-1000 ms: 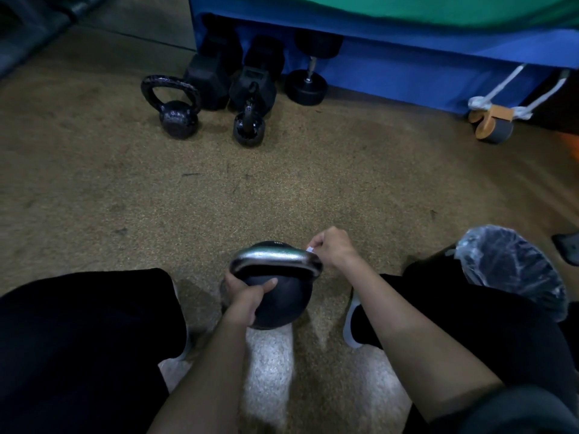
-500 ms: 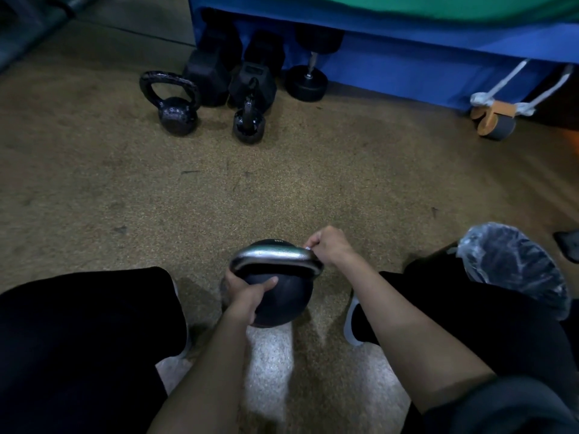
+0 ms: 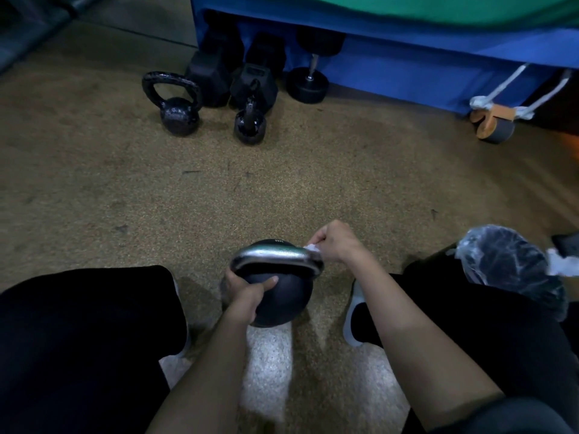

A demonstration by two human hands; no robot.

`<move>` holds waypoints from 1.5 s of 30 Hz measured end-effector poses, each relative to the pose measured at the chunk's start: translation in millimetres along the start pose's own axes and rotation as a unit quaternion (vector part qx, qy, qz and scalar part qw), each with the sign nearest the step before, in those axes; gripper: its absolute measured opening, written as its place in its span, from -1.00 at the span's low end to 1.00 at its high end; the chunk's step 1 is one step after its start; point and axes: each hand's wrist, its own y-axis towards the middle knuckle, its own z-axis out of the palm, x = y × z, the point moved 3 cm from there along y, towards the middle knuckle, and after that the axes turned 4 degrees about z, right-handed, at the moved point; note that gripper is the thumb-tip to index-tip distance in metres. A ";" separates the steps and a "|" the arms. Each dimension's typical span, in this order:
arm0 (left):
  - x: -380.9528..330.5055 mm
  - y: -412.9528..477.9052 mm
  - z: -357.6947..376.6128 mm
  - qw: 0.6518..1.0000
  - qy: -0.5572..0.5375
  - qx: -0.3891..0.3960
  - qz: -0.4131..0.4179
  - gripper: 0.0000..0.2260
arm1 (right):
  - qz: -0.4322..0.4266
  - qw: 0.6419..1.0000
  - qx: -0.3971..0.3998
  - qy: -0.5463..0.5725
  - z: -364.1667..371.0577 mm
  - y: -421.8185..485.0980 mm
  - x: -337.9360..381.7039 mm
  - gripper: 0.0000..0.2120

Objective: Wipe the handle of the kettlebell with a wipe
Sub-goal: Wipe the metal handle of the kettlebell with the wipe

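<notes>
A black kettlebell [image 3: 282, 302] with a shiny steel handle [image 3: 272, 255] stands on the floor between my knees. My left hand [image 3: 247, 292] grips the ball on its left side, thumb across the front. My right hand [image 3: 335, 242] is closed on a small white wipe [image 3: 313, 249] pressed against the right corner of the handle. Only a crumpled bit of the wipe shows below my fingers.
Two small black kettlebells [image 3: 178, 104] [image 3: 250, 123] and several dumbbells [image 3: 307, 83] sit by a blue mat [image 3: 407, 61] at the back. A bin lined with clear plastic [image 3: 507, 264] stands right of my right knee. An orange-grey roller [image 3: 492, 123] lies far right.
My right hand has shifted slightly along the right end of the handle, and more of the white wipe now shows beneath it. My left hand holds the ball as before.
</notes>
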 end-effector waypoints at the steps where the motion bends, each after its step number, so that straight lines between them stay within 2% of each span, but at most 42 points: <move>1: 2.1 2.9 0.1 1.000 0.001 0.000 0.002 0.30 | 0.003 1.000 -0.003 0.002 -2.3 0.1 -0.5 -0.93; 9: 18.9 23.9 -1.0 1.000 0.013 -0.007 0.008 0.27 | -0.023 0.998 -0.053 0.022 -2.6 -17.9 -3.1 -0.85; 17: 1.4 3.8 -1.7 1.000 0.011 -0.005 0.018 0.29 | -0.035 0.991 -0.125 0.036 13.1 -29.8 -0.3 -0.77; 27: 11.2 17.3 1.3 1.000 0.013 -0.009 0.011 0.27 | -0.003 0.985 -0.165 0.045 15.1 -43.9 -4.8 -0.76; 33: -2.5 0.2 0.6 0.999 0.015 -0.031 0.002 0.13 | -0.011 0.978 -0.204 0.034 20.8 -58.7 -2.4 -0.77; 40: -7.2 -5.4 -1.0 0.999 0.027 -0.037 -0.012 0.13 | -0.012 0.969 -0.236 0.072 25.3 -65.1 -1.8 -0.78; 45: 24.1 35.5 -1.2 0.997 0.059 -0.042 -0.003 0.22 | -0.011 0.965 -0.246 0.086 31.4 -70.9 -3.7 -0.81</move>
